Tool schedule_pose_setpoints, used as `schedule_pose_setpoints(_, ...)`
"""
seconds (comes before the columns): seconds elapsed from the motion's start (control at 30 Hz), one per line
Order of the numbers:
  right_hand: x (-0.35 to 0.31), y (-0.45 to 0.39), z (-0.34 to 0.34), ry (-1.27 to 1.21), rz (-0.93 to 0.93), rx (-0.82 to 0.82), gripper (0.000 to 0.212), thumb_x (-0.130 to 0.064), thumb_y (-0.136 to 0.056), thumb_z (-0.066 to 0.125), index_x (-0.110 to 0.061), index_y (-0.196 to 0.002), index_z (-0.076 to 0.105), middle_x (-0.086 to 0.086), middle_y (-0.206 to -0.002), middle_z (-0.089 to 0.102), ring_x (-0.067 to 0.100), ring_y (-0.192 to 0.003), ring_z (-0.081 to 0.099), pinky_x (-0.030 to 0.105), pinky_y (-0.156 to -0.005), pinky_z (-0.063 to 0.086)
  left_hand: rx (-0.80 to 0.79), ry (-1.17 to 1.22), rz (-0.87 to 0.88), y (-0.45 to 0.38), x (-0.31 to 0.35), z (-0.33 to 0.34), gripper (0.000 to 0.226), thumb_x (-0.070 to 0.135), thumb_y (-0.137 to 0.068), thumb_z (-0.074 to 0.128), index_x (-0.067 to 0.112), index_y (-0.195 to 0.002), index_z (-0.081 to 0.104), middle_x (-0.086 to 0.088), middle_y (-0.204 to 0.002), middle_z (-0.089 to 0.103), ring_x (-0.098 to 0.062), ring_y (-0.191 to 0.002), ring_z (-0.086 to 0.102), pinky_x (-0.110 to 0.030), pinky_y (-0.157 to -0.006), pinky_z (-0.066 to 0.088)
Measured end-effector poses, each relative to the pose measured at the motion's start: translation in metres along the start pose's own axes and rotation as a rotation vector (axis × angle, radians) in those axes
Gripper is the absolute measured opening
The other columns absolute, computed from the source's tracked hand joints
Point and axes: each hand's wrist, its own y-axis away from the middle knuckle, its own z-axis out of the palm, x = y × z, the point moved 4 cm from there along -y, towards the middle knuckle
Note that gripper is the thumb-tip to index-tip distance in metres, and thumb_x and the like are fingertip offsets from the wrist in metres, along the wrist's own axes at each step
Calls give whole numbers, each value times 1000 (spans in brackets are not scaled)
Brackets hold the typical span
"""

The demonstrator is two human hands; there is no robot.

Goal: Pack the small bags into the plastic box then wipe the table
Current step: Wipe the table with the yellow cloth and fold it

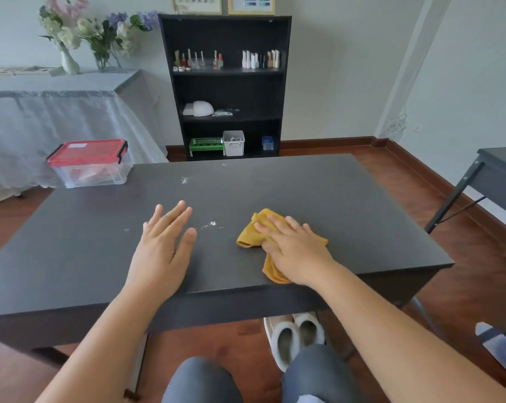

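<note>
Right hand lies flat, fingers spread, pressing a yellow cloth onto the dark desk, left hand open and flat beside white crumbs, lidded plastic box at far-left corner.

Black bookcase, wood floor, probably nail-polish bottles.

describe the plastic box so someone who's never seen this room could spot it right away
Start at the dark table in the middle of the room and go to its far left corner. The plastic box sits there, clear-walled, with something pinkish inside. Its red lid with black side clips marks it out; nothing else on the table is a container.
</note>
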Motion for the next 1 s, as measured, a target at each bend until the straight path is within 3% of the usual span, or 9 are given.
schedule_pose_setpoints(0.17,87,-16,-21,41,339,48,51,-41,-100,20,-35,-151,16,-6,-162,5,28,-145,12,50,-114,14,-4,-129,-41,12,-53,-36,55,48,-93,30,25,-141,44,15,-151,31,-15,-146,10,-44,-118,9)
schedule_pose_setpoints(0.3,59,-31,-13,67,379,41,52,-54,-95,12,-48,-146,17,-6,-161,7,34,-144,8,57,-112,4,18,-147,-122,16,-85,-55,52,46,-95,32,25,-141,45,13,-150,33,-16,-145,12,-43,-117,10)
schedule_pose_setpoints(0.4,4,-46,-6,-71,306,17,59,-57,-93,10,-39,-146,30,-8,-161,9,31,-145,-2,56,-112,-5,47,-112,-208,17,-101,-61,46,40,-98,36,24,-139,47,10,-150,36,-17,-145,15,-41,-117,14)
schedule_pose_setpoints(0.5,-61,-59,-1,-258,235,-15,63,-56,-95,13,-27,-149,29,0,-161,10,30,-146,-6,51,-113,-10,91,-39,-285,19,-110,-63,43,38,-100,35,24,-137,50,9,-147,42,-14,-143,20,-28,-110,19)
schedule_pose_setpoints(0.63,-143,-83,14,-256,71,-99,64,-55,-96,8,-25,-147,33,-5,-162,6,30,-146,-9,53,-112,-14,137,29,-343,21,-110,-63,43,39,-101,30,24,-133,55,8,-142,48,-13,-140,28,-22,-105,21)
schedule_pose_setpoints(0.73,-201,-86,33,-167,-75,-140,61,-58,-95,8,-35,-144,36,-5,-162,3,35,-145,-11,57,-111,-16,222,171,-432,22,-113,-68,45,46,-100,28,29,-129,58,7,-136,53,-10,-134,37,-24,-101,27)
schedule_pose_setpoints(0.83,-237,-74,49,-10,-194,-108,52,-65,-92,10,-55,-142,21,-1,-162,-2,42,-143,-13,60,-107,-18,325,317,-499,26,-119,-75,46,52,-96,27,35,-125,60,13,-129,53,2,-118,41,-21,-94,28)
schedule_pose_setpoints(1.0,-225,-59,49,30,-338,-100,46,-66,-92,12,-65,-137,14,-9,-162,-4,35,-146,-10,57,-111,-15,326,377,-532,27,-125,-79,46,53,-95,29,36,-126,59,19,-126,49,5,-115,38,-18,-91,26)
